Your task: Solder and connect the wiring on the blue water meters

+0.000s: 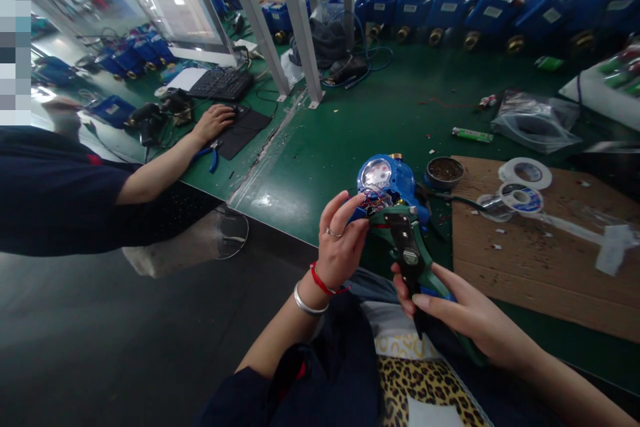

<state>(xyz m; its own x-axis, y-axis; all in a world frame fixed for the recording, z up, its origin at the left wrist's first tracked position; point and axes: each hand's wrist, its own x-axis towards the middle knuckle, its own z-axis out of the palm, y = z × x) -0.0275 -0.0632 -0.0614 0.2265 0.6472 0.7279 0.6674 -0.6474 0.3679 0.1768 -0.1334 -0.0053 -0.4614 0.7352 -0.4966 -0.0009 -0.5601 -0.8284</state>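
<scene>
**Green stripper meets the wires at the blue meter**

And here we are at the green bench, where the right hand (463,310) has the stripper (411,247) in its grasp, fingers and thumb wrapped about the handles. The tool's head is up by the wires (375,199), right at the fingertips of the left hand (341,243). Those left fingers are bent and gathered close at the wires, but whether they pinch one, I can't tell from here; the tips are too crowded.

The meter (385,177) sits near the bench's front edge, just beyond both hands, its round clear face turned up, the wires on its near side. Just to its right, look, there's a tin (445,172) of dark bits, and then the cardboard (540,260), scattered with scraps and carrying rolls of tape (525,175). Farther back lie a green battery (473,135) and a clear plastic bag (535,121), and along the far side stands a whole row of blue meters (445,7).

Over on the left, a co-worker's hand (215,123) rests on a mouse at the dark pad (245,133), near the keyboard (223,83), with blue-handled pliers (214,159) lying just beside that forearm. More people are across the bench, partly hidden behind the metal posts (300,20).
</scene>
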